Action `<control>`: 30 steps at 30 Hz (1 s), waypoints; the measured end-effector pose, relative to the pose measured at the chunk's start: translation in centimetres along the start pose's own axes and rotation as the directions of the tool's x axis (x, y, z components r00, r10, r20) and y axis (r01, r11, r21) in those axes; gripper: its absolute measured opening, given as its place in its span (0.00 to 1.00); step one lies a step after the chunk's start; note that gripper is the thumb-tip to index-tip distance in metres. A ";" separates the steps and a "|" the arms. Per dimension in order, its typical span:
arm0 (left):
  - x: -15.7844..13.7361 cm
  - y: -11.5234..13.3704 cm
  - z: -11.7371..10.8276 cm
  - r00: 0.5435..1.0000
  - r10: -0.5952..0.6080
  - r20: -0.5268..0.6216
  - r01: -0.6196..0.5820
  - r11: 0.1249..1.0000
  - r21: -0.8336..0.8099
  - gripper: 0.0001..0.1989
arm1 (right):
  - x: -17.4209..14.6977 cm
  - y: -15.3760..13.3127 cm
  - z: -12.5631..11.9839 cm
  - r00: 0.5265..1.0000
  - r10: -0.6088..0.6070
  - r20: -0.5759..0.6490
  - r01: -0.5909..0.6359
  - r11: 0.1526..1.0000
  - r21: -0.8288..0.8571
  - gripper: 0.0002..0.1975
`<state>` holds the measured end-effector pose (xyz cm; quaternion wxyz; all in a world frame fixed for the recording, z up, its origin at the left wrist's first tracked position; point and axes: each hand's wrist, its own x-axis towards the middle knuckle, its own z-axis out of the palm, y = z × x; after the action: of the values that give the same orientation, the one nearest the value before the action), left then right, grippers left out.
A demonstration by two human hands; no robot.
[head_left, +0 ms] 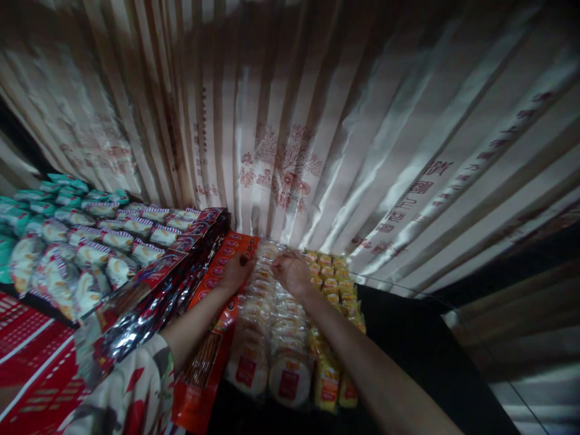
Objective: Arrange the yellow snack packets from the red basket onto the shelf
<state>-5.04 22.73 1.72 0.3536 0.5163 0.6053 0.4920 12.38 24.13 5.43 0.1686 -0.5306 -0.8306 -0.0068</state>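
1. Reference: clock face centred on the two rows of round, pale discs in clear film (290, 377), which run from 6 to 12, the far end nearest the pale pleated curtain (290, 78).
2. Left hand (234, 272), between 10 and 11: fingers curled, beside the left row, over the long orange packet (194, 396). Cannot tell whether it has hold of anything.
3. Right hand (292, 272), just past 12: fingers bent inward over the rows' far end; opening and hold cannot be told.
4. Small yellow packets (326, 380) stand at 3, just beside the right row; the right forearm crosses them in view.
5. Judgement: work at the far end favours light, even fingertip pressure; the film may slip and the discs may crack.
6. Judgement: keep the right forearm raised, or yellow packets could be knocked.
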 end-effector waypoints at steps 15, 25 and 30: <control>-1.9 1.3 -0.9 0.969 -0.093 0.230 0.118 0.988 -0.096 0.06 | -0.4 0.2 0.6 0.996 0.003 -0.084 0.007 0.994 0.113 0.05; -1.9 1.3 -0.3 0.974 -0.124 0.188 0.157 0.972 -0.173 0.06 | -1.4 0.0 -1.2 0.977 -0.209 0.031 0.203 0.969 0.140 0.06; -1.6 1.2 0.0 0.978 -0.124 0.167 0.158 0.966 -0.206 0.06 | -1.2 -0.5 -1.0 0.993 -0.115 0.020 0.112 0.988 0.110 0.03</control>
<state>-4.30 21.11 2.77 0.4876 0.4661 0.5541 0.4878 12.62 22.68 6.15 0.1856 -0.4727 -0.8607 0.0361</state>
